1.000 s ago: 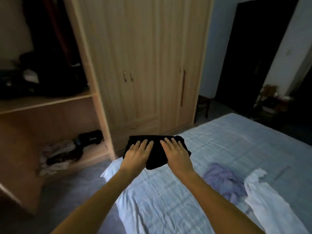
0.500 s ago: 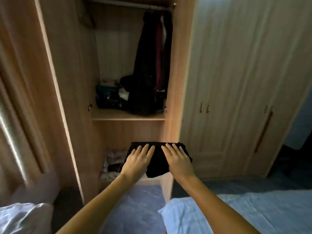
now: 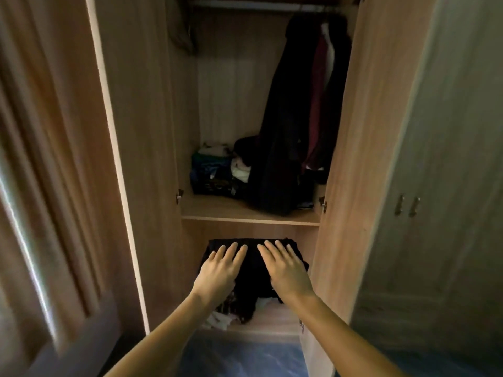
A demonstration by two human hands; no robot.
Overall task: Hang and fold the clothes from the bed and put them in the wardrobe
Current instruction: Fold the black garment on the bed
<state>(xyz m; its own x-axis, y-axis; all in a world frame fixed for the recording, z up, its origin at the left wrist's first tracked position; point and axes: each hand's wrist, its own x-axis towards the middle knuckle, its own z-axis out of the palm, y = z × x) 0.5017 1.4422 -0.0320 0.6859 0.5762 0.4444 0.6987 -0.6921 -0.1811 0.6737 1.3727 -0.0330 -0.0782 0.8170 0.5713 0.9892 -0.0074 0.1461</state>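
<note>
Head view, garment: I see a folded black garment (image 3: 254, 257) at lower centre of the frame. It is held up in front of the wardrobe's (image 3: 147, 131) lower opening, just under the shelf (image 3: 245, 213).
Head view, handling: I judge it soft, light and limp. A loose flap droops from its lower edge, so the fold could slump open if it is tilted or held by one side only.
Head view, where to hold: I would support both sides evenly, with flat fingers on top and support beneath, and slide it in level.
Head view, left hand: my left hand (image 3: 219, 270) lies on the garment's left half with its fingers (image 3: 231, 250) straight, close together and flat on the cloth. The thumb is hidden, and I take it to be pinching from below.
Head view, right hand: my right hand (image 3: 288, 270) mirrors it on the right half, with its fingers (image 3: 275, 250) straight and touching the cloth. The thumb is out of sight here too.
Head view, lower opening: loose pale and dark clothes (image 3: 220, 319) lie on its floor, directly below the garment.
Head view, shelf above: a pile of folded clothes (image 3: 212, 170) sits at centre, and dark coats (image 3: 288, 118) hang at upper right, their hems reaching the shelf.
Head view, door: the open door (image 3: 49, 186) fills the left of the frame.
</note>
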